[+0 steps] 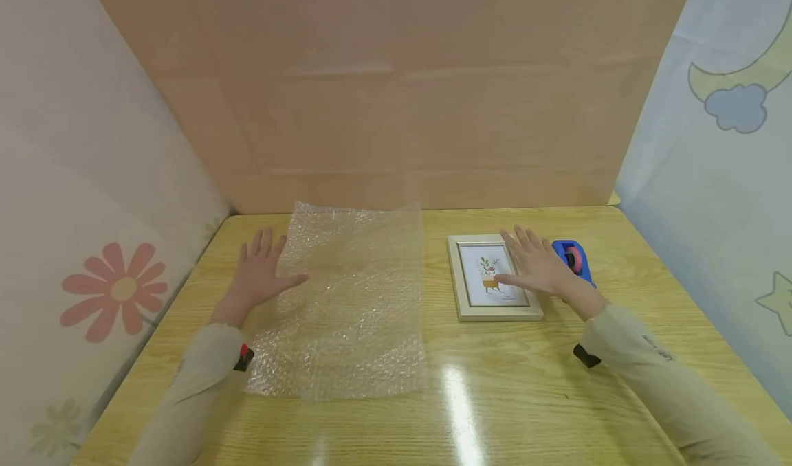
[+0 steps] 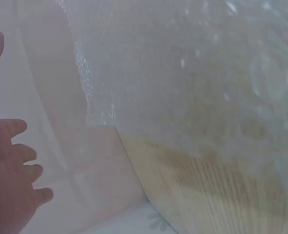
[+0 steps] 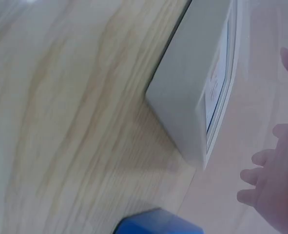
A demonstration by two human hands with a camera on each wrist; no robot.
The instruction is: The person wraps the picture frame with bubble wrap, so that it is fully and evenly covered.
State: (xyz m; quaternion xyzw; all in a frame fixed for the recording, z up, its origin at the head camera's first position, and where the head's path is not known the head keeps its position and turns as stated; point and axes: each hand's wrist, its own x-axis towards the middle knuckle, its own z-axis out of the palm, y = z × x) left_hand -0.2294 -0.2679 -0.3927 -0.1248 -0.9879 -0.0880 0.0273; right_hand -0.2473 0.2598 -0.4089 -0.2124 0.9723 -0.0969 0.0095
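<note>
A clear sheet of bubble wrap [image 1: 359, 301] lies spread on the left half of the table. Over its left edge is my left hand [image 1: 260, 277], fingers spread and thumb pointing inward, holding nothing. A pale picture frame [image 1: 463, 291] with a potted-plant print lies face up to the right of the wrap. My right hand [image 1: 535, 267] hovers over the frame's right side with straight fingers, and it covers part of the print. The right wrist view shows the frame's thick side [image 3: 182, 87] below the hand. Just beyond that hand sits a blue tape dispenser [image 1: 584, 273] with a pink roll.
The wooden table [image 1: 507, 383] ends at a brown panel [image 1: 396, 108] at the back. White walls with printed flowers [image 1: 124, 289] on the left and a moon and cloud [image 1: 736, 108] on the right close in the sides.
</note>
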